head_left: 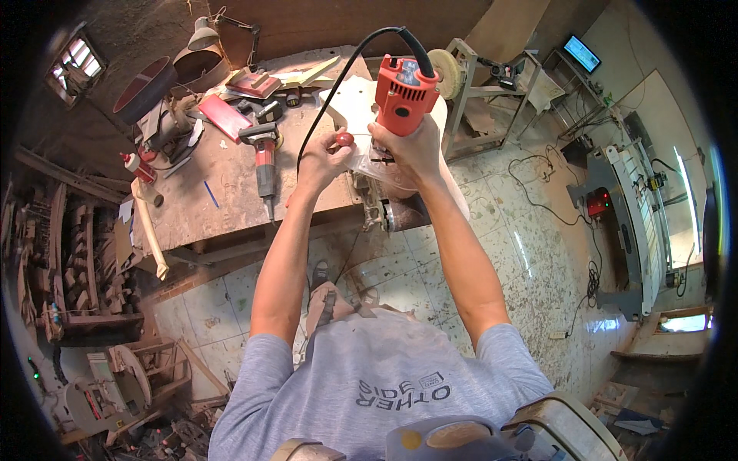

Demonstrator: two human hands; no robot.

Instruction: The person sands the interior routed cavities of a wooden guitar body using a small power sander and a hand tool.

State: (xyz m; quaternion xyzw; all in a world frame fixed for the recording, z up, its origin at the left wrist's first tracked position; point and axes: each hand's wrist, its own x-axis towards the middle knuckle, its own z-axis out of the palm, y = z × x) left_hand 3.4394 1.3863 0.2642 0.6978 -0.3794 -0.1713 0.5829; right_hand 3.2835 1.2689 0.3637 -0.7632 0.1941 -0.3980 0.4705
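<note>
A red handheld router with a black cord stands over a pale wooden piece with a curved outline, at the right end of the workbench. My right hand wraps round the lower part of its red body. With closed fingers, my left hand grips the red ball knob at the left side of the router's clear base. My hands hide part of the base, and I cannot see whether the bit touches the wood.
On the wooden workbench lie a red and grey angle grinder, a red flat block, a blue pencil and a red-capped glue bottle. A round buffing wheel stands behind the router. Cables cross the dusty tiled floor.
</note>
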